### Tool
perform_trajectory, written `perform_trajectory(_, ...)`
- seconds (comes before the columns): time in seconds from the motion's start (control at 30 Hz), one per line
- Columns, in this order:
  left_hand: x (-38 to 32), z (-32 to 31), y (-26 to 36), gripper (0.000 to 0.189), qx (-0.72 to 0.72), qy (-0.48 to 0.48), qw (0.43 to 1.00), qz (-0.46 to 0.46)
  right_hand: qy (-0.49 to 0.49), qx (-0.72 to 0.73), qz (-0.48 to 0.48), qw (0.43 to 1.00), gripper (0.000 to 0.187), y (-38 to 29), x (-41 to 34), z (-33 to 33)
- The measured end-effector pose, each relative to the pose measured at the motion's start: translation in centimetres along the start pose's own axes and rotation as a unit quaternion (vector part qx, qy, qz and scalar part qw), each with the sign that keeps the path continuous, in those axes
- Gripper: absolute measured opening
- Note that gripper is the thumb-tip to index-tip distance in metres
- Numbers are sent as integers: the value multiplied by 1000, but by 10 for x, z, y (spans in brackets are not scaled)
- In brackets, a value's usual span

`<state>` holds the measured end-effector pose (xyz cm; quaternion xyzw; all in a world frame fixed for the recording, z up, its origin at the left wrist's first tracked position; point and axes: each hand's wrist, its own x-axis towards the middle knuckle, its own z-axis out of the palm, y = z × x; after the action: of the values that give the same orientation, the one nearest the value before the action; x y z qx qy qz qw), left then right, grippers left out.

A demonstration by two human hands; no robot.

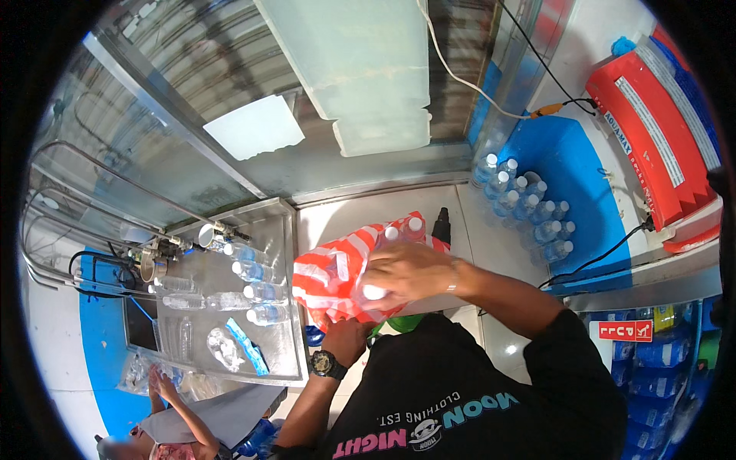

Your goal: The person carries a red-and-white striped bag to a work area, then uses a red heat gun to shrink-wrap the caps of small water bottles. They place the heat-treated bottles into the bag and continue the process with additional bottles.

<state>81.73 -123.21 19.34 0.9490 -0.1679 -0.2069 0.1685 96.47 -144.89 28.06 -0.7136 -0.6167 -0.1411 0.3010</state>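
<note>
A red-and-white striped plastic bag (328,261) stands in front of me with several capped water bottles inside. My left hand (347,340), with a wristwatch above it, grips the bag's near edge. Over the bag's mouth, my right hand (405,275) is closed around a plastic bottle whose white cap (375,292) shows below the fingers; this hand is slightly blurred. Two more bottles with white caps (412,224) poke out at the far side of the bag. Most of the bag's contents are hidden by the plastic and my right hand.
At left, a stainless steel sink counter (230,351) holds filled bottles (264,292), empty bottles, loose caps (225,349) and a blue wrapper (247,345) beneath bent metal pipes. Several filled bottles (529,201) stand on the right. Another person's hands (164,384) are at lower left.
</note>
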Motion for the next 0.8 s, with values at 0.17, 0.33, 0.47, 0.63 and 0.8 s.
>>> perform_trajectory(0.17,-16,0,2,33,26,97,995,4,-39,36,45,998,42,7,22,110)
perform_trajectory(0.33,-22,2,2,33,56,137,989,-17,-151,109,138,973,39,8,17,190)
perform_trajectory(0.47,-20,5,0,31,82,196,977,24,-103,127,117,980,41,5,9,232)
perform_trajectory(0.63,-12,-3,1,26,13,154,987,44,-257,53,152,953,35,2,20,227)
perform_trajectory(0.8,-8,-8,8,24,23,137,990,0,77,78,146,983,21,26,-75,110)
